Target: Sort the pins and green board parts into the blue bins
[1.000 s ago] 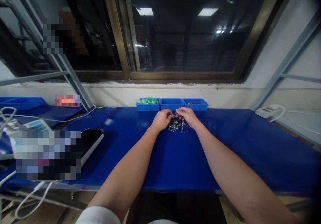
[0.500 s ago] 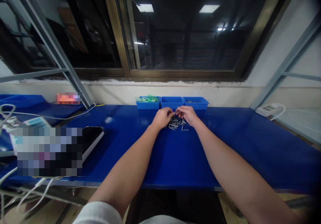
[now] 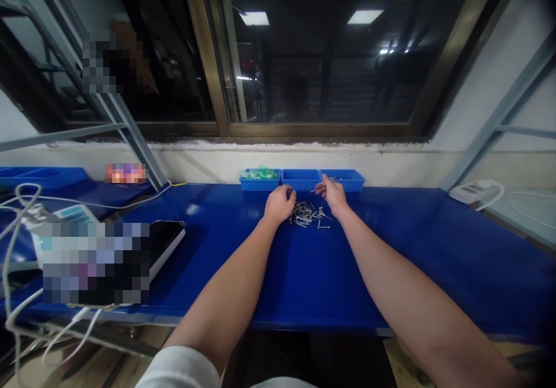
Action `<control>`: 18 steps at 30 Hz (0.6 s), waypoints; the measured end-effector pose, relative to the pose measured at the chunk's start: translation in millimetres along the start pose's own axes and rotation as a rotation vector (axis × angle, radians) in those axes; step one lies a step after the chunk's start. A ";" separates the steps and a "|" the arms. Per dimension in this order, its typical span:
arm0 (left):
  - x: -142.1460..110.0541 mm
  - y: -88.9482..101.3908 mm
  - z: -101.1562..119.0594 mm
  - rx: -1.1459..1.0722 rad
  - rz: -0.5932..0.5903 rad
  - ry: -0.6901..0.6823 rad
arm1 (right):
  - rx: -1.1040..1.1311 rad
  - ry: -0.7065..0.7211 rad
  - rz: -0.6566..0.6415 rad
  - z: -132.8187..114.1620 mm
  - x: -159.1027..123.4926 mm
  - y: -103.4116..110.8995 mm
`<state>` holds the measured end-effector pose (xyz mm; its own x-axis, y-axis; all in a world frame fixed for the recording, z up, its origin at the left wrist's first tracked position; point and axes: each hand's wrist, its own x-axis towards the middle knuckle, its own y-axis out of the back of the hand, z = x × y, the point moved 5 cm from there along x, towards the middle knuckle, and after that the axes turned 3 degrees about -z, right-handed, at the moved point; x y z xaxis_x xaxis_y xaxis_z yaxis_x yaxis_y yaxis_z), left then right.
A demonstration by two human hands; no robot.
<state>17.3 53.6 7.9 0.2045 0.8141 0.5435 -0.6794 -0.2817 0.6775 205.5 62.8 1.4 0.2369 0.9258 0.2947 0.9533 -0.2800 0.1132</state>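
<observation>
A loose pile of silvery screws (image 3: 303, 214) lies on the blue tabletop, with a couple of stray ones at its right side. My left hand (image 3: 280, 204) rests at the pile's left edge, its fingers curled; whatever may be in them is hidden. Pinched between the fingertips of my right hand (image 3: 333, 194) is a single screw (image 3: 313, 191), its thin shank pointing left. This hand is just in front of the right blue bin (image 3: 354, 184), where a few metal pieces show. Beside that stands the middle blue bin (image 3: 299, 178), behind the pile.
Green and clear plastic pieces fill the left blue bin (image 3: 247, 185). A dark-topped device (image 3: 169, 234), partly blurred out, sits left with white cables (image 3: 13, 284) around it. A white power strip (image 3: 473, 191) lies at the right near a metal frame post (image 3: 499, 107).
My hands have moved apart. The right one has gone back and right toward the right bin with a screw, while the left stays beside the pile. The view has shifted slightly.
</observation>
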 end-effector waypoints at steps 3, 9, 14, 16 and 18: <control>0.0 -2.5 -0.5 0.016 -0.024 0.006 | 0.068 -0.017 0.002 -0.7 0.6 -1.7; 0.2 -4.5 -0.6 0.046 -0.062 -0.002 | 0.147 -0.010 -0.207 -1.3 -0.5 -12.4; -1.1 -5.9 -2.0 0.102 -0.138 0.022 | -0.136 -0.025 -0.073 0.2 -2.3 1.8; -3.1 -9.3 0.4 0.123 -0.203 -0.001 | -0.371 -0.025 -0.050 -0.9 -4.9 5.0; -5.9 -14.3 3.3 0.131 -0.282 -0.033 | -0.579 -0.028 -0.107 -0.6 -8.1 2.2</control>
<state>28.1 51.1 -3.4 0.3964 0.8531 0.3393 -0.4964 -0.1118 0.8609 205.6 54.5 -0.1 0.1575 0.9607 0.2285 0.7166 -0.2704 0.6429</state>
